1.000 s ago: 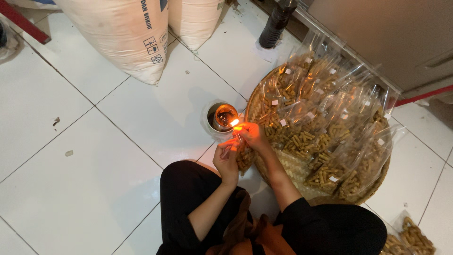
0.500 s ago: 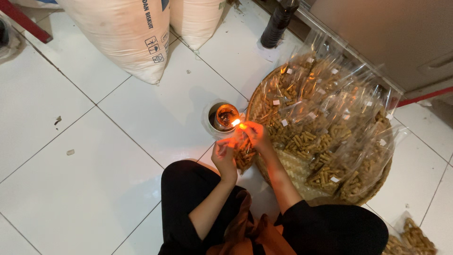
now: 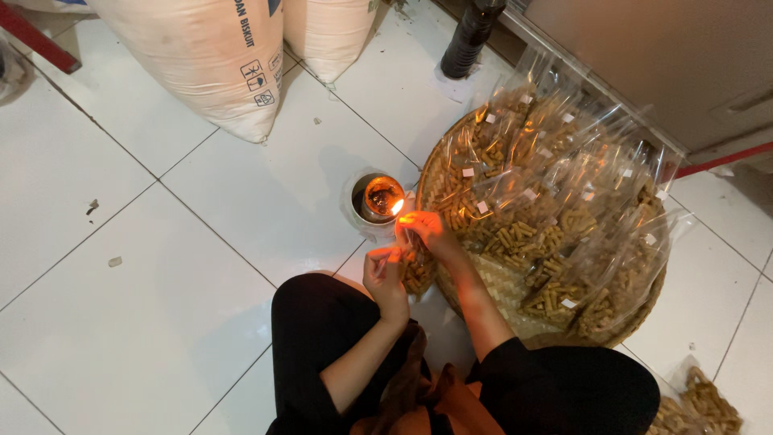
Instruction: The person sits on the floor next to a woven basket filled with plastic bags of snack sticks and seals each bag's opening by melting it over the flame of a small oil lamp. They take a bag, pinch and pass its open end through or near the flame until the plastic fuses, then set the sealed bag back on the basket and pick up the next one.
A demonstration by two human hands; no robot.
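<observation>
A clear snack packet is pinched closed by both hands, left hand and right hand, beside the lamp flame; fingers, apparently close, could be burnt.

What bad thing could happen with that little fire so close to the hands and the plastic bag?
The flame burns right beside the right hand, so fingers might get burned. The small snack bag held between both hands, with the left hand on it, is thin plastic and could melt too far or catch fire. The woven tray, piled with filled plastic bags, sits right next to the lamp; a tipped lamp might set them alight.
</observation>
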